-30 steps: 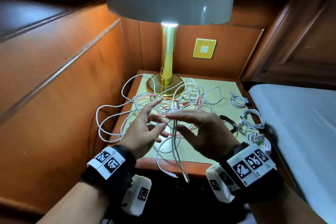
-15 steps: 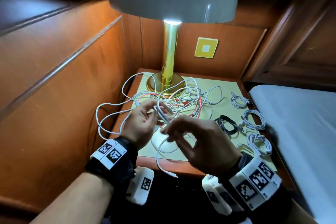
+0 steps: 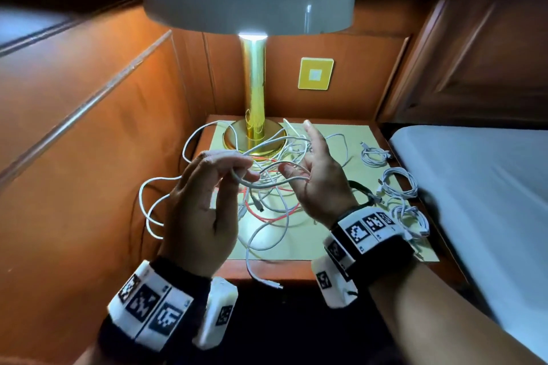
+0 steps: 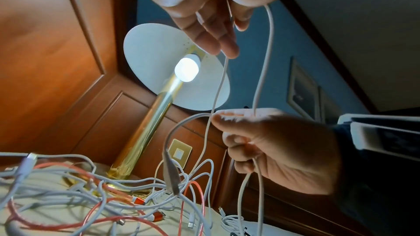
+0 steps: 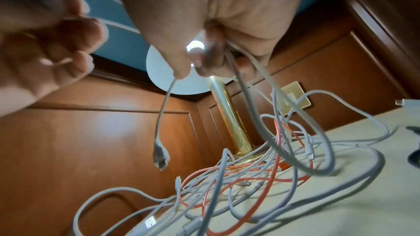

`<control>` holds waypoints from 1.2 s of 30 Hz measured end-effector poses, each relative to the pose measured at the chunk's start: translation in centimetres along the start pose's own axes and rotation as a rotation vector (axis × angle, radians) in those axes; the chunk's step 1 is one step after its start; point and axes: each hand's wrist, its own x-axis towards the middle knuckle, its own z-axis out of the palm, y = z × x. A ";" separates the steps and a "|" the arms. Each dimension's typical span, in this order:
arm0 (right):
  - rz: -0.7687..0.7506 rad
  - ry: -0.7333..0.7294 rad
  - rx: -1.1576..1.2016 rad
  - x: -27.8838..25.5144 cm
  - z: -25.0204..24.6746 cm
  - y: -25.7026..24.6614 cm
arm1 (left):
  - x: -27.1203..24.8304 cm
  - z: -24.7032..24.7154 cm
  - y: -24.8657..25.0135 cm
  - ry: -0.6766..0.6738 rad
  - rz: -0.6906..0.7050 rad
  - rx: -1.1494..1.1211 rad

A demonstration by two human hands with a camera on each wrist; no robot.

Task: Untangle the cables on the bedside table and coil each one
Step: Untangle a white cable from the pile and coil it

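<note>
A tangle of white and red cables (image 3: pixel 267 204) lies on the bedside table (image 3: pixel 296 274) in front of the lamp. My left hand (image 3: pixel 241 170) is raised above it and pinches a white cable (image 3: pixel 255 185) between thumb and fingertips (image 4: pixel 223 46). My right hand (image 3: pixel 296 166) faces it, palm toward me, fingers curled round loops of the same cable (image 4: pixel 256 164), index finger raised. The cable's plug end (image 5: pixel 160 157) hangs free below my right hand. The rest of the cable trails down into the tangle (image 5: pixel 238 186).
A brass lamp (image 3: pixel 255 139) with a wide white shade stands at the back of the table. Three coiled white cables (image 3: pixel 397 184) and a black coil (image 3: pixel 361 190) lie along the table's right side. A bed (image 3: pixel 474 187) adjoins on the right, wood panelling on the left.
Both hands were open over the tangle, then took hold of a white cable. They have lifted it and drawn apart; my right hand has turned palm toward me.
</note>
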 end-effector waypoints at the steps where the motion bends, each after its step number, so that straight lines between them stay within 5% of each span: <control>1: 0.023 0.014 0.002 0.3 0.1 0.2 | -0.1 -0.2 0.1 0.000 0.007 -0.004; 5: 0.108 -0.012 0.009 1.3 0.9 1.2 | -0.2 -0.3 0.5 -0.041 0.035 -0.025; 9: 0.104 0.116 -0.004 2.2 1.2 1.6 | -0.3 -0.1 -0.1 -0.028 0.021 0.076; 12: -0.026 0.162 0.010 3.0 0.7 1.5 | -0.5 -0.6 -1.9 -0.046 -0.226 0.119; 16: -0.296 0.156 0.092 3.1 0.7 0.6 | -1.3 -1.4 -4.8 -0.284 -0.676 -0.073; 19: -0.422 0.157 0.122 2.7 0.7 -0.3 | -1.6 -1.6 -5.6 -0.301 -0.767 -0.087; 26: -0.558 0.197 0.026 1.1 -2.0 -3.6 | -1.6 -1.1 -5.7 -0.153 -0.659 -0.013; 31: -0.562 0.064 0.176 -1.4 -2.9 -5.7 | -1.7 -0.4 -5.6 -0.042 -0.530 -0.085; 36: -0.531 -0.154 0.382 -5.8 -2.5 -7.2 | -2.5 -0.5 -2.9 -0.207 -0.421 -0.091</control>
